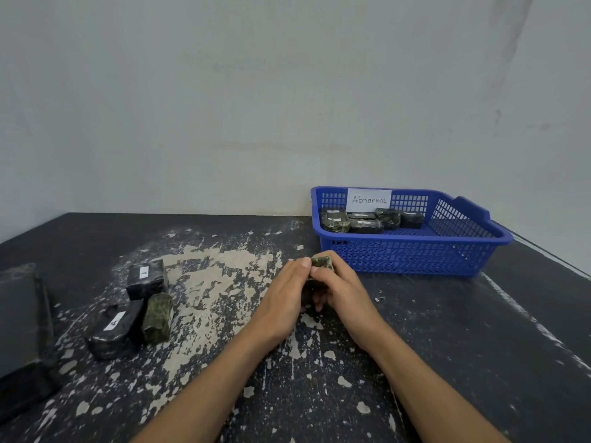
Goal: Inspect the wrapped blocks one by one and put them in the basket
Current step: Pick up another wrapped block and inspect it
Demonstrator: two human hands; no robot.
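Observation:
Both hands hold one dark green wrapped block (321, 263) upright over the table's middle. My left hand (285, 294) grips its left side and my right hand (340, 289) curls round its right side, so only the block's top shows. Three more wrapped blocks lie at the left: a black one with a white label (147, 278), another labelled black one (115, 327) and a green one (157, 318) leaning between them. The blue basket (415, 255), tagged "Abnormal", stands at the back right and holds several wrapped blocks (364, 223).
The table (447, 346) is black with worn, pale patches of chipped paint. A large dark box-like object (22, 327) sits at the far left edge. A pale wall rises right behind the table and basket.

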